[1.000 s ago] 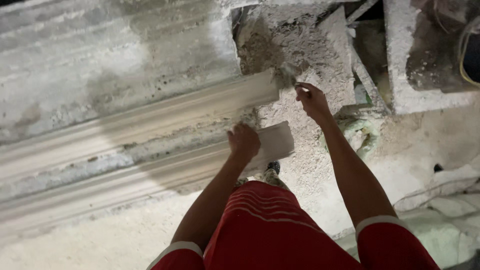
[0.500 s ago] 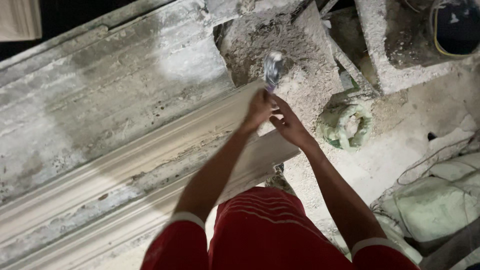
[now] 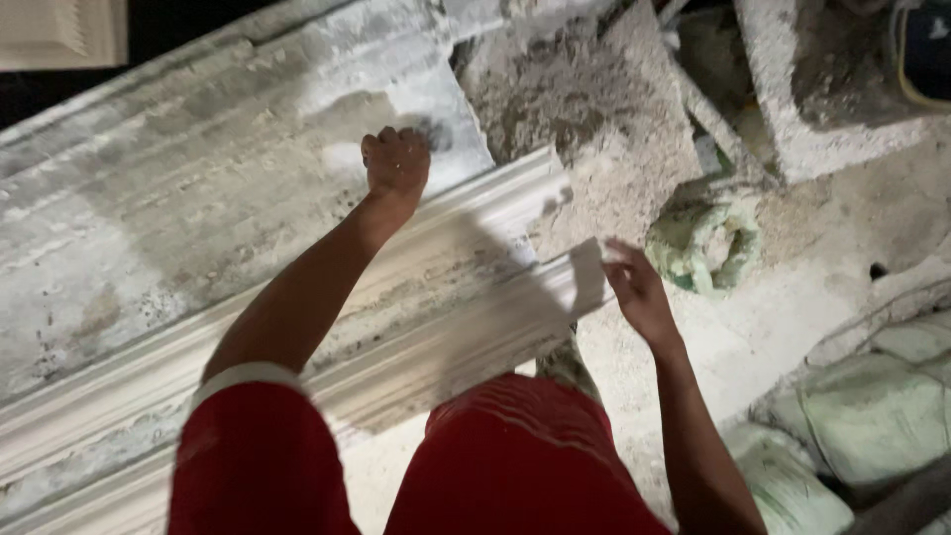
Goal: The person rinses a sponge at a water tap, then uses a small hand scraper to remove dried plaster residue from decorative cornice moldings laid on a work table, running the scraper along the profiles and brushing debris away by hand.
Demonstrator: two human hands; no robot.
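- Dusty grey concrete fills the view, seen from above by a person in a red top and red shorts.
- Long pale mouldings [image 3: 436, 297] lie side by side on a rough slab [image 3: 178, 228], running from lower left to upper right.
- Left hand [image 3: 396, 163] is stretched out over the slab beyond the mouldings, knuckles up, fingers curled into a loose fist; whether it grips anything cannot be told.
- Right hand [image 3: 639, 292] hovers just beside the cut end of the near moulding, fingers spread and released, holding nothing.
- Half a second ago both hands met at the far moulding's end around a small shiny thing; now they are well apart and that thing is no longer visible.
- A green coil [image 3: 705, 243] lies on the floor near the right hand.
- Pale sacks [image 3: 872, 416] sit at the lower right, partly cut off by the edge.
- The left hand's shadow darkens the mouldings, blurring their profile there.
- A foot below the near moulding's end is mostly hidden by the shorts.
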